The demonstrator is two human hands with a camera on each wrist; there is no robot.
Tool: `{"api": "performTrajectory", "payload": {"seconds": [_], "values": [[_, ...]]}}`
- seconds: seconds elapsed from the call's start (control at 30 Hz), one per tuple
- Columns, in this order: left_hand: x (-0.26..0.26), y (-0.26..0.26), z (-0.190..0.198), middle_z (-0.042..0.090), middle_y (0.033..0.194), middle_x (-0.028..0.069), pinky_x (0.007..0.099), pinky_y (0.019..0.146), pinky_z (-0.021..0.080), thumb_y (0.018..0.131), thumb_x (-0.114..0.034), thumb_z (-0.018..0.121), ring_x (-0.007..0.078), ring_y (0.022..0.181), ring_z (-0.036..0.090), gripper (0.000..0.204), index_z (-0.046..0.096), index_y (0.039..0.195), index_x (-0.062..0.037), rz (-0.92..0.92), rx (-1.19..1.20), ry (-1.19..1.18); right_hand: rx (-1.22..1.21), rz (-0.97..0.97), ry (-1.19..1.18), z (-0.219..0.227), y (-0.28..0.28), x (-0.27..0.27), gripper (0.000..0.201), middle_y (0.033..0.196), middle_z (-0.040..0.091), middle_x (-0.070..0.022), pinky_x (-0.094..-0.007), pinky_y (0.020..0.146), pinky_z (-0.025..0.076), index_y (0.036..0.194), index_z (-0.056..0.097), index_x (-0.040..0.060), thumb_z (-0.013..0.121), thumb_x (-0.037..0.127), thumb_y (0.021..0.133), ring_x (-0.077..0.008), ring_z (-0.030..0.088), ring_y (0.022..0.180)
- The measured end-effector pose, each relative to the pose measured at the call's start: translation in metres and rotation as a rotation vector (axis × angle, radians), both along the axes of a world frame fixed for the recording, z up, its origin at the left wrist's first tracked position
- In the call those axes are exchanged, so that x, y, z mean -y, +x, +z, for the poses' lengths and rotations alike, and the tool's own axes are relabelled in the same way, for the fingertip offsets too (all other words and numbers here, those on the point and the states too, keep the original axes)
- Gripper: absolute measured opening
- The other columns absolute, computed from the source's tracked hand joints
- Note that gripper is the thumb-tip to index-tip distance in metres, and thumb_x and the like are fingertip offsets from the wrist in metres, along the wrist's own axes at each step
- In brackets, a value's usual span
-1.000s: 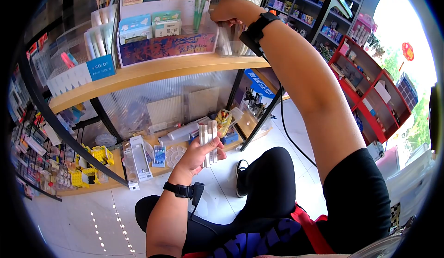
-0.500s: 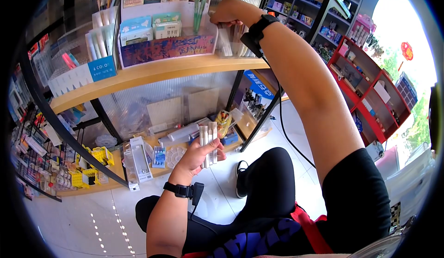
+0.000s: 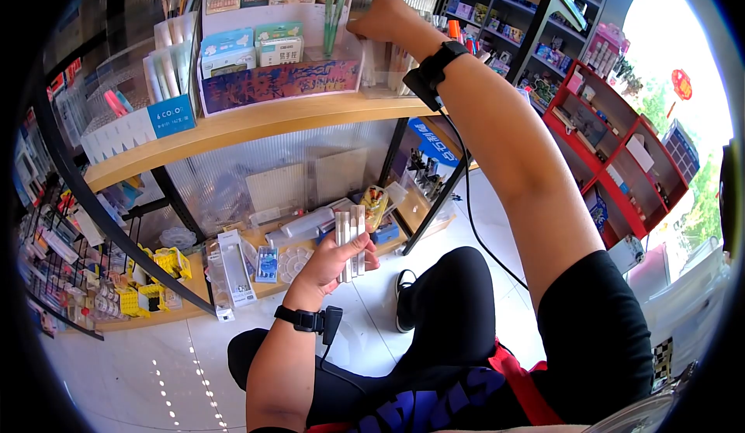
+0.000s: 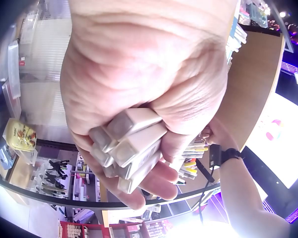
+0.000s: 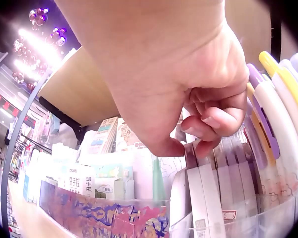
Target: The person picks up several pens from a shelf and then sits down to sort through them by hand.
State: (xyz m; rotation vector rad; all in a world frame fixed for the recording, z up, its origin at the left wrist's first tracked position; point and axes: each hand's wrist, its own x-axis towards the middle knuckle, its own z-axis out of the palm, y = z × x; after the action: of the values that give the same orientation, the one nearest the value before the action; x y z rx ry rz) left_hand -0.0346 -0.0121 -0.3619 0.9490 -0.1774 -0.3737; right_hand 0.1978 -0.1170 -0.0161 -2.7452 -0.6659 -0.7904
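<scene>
My left hand [image 3: 330, 261] grips a bundle of several white square-sided pens [image 3: 342, 227], held upright in front of the lower shelf. The left wrist view has their greyish square ends [image 4: 133, 130] stacked between thumb and fingers. At the upper shelf, my right hand [image 3: 392, 23] reaches into a clear holder of pens. There, in the right wrist view, thumb and forefinger pinch the greyish top of a slim white pen [image 5: 194, 191]; the other fingers are curled. Similar white pens [image 5: 230, 181] stand packed beside it.
Left of the holder stands a patterned display box [image 3: 283, 82] with small cartons and green pens [image 3: 331, 25]. Purple and yellow pens [image 5: 283, 94] rise close to the right hand. Boxes and a palette [image 3: 295, 264] lie on the lower shelf [image 3: 209, 297]. A cable [image 3: 473, 216] hangs from the right wrist.
My right wrist has lowered slightly and the hand has turned over the holder, baring more pens, including orange-topped ones. My left hand keeps its place with the bundle.
</scene>
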Motion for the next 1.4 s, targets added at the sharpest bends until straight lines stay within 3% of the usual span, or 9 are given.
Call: {"api": "performTrajectory", "payload": {"seconds": [0.03,0.17,0.23,0.53,0.67,0.73,0.97,1.37,1.4], "values": [[0.0,0.0,0.0,0.068,0.095,0.0091,0.0409,0.08,0.065,0.101,-0.027,0.071,0.0252,0.082,0.075,0.044,0.053,0.134,-0.004,-0.004,0.0,-0.002,0.015,-0.005,0.048,-0.002,-0.002,0.0,0.041,0.09,0.076,-0.0211,-0.0426,0.082,0.06,0.085,0.081,0.0042,0.075,0.044,0.074,-0.0373,0.075,0.088],[0.0,-0.001,0.0,0.068,0.095,0.0088,0.0409,0.08,0.065,0.102,-0.026,0.07,0.0252,0.083,0.075,0.043,0.053,0.134,-0.0039,-0.01,-0.013,0.004,0.024,-0.041,0.09,-0.007,-0.01,0.002,0.048,0.095,0.076,-0.025,-0.0437,0.084,0.06,0.089,0.079,-0.0012,0.076,0.044,0.074,-0.0402,0.074,0.092],[0.0,-0.001,0.002,0.068,0.094,0.0085,0.0409,0.08,0.065,0.103,-0.026,0.069,0.0253,0.083,0.075,0.041,0.053,0.134,-0.0041,-0.009,-0.029,0.007,0.081,-0.032,0.113,-0.015,0.007,0.007,0.066,0.093,0.074,-0.0292,-0.0439,0.081,0.061,0.092,0.074,-0.01,0.075,0.054,0.077,-0.0422,0.075,0.09],[0.002,-0.004,0.002,0.068,0.093,0.0074,0.0403,0.078,0.064,0.103,-0.025,0.069,0.0251,0.082,0.075,0.038,0.054,0.132,-0.0054,-0.011,-0.034,0.013,0.115,-0.038,0.229,-0.028,-0.013,0.008,0.073,0.094,0.073,-0.032,-0.0465,0.085,0.061,0.094,0.074,-0.0123,0.073,0.059,0.079,-0.0451,0.074,0.09],[0.001,-0.005,0.002,0.068,0.093,0.0071,0.0401,0.077,0.065,0.103,-0.026,0.069,0.0248,0.081,0.075,0.038,0.055,0.132,-0.0056,-0.008,-0.039,0.007,0.124,-0.018,0.229,-0.033,-0.013,0.011,0.07,0.09,0.073,-0.0317,-0.0469,0.084,0.061,0.091,0.074,-0.0115,0.074,0.058,0.079,-0.0443,0.074,0.088],[0.001,-0.006,0.003,0.068,0.093,0.0068,0.0399,0.077,0.065,0.103,-0.026,0.069,0.0245,0.081,0.075,0.039,0.055,0.132,-0.0055,-0.001,-0.028,0.012,0.127,-0.003,0.279,-0.038,-0.02,0.013,0.055,0.085,0.074,-0.0274,-0.0453,0.085,0.061,0.089,0.076,-0.0083,0.075,0.046,0.08,-0.0421,0.075,0.087],[0.0,-0.003,-0.003,0.068,0.097,0.0095,0.0401,0.078,0.066,0.101,-0.027,0.072,0.0249,0.084,0.076,0.048,0.053,0.138,-0.0027,-0.011,-0.036,0.004,0.157,0.07,0.398,-0.053,-0.011,0.019,0.052,0.082,0.073,-0.0285,-0.0464,0.081,0.06,0.086,0.075,-0.0087,0.074,0.043,0.079,-0.0424,0.074,0.085],[0.0,-0.004,0.0,0.068,0.093,0.0075,0.0414,0.078,0.065,0.103,-0.025,0.069,0.0252,0.08,0.075,0.037,0.055,0.131,-0.0055,-0.004,-0.036,0.004,0.041,0.002,0.442,-0.048,-0.001,0.011,0.052,0.098,0.074,-0.0298,-0.0453,0.087,0.061,0.093,0.076,-0.009,0.077,0.04,0.077,-0.0436,0.074,0.095],[0.0,-0.005,0.001,0.068,0.093,0.0076,0.0415,0.078,0.065,0.103,-0.025,0.069,0.0252,0.08,0.075,0.037,0.055,0.131,-0.0056,-0.001,-0.032,0.012,0.092,-0.007,0.409,-0.049,0.003,0.012,0.052,0.082,0.074,-0.0233,-0.0416,0.08,0.062,0.085,0.075,-0.0079,0.076,0.044,0.08,-0.0359,0.075,0.081]]}}
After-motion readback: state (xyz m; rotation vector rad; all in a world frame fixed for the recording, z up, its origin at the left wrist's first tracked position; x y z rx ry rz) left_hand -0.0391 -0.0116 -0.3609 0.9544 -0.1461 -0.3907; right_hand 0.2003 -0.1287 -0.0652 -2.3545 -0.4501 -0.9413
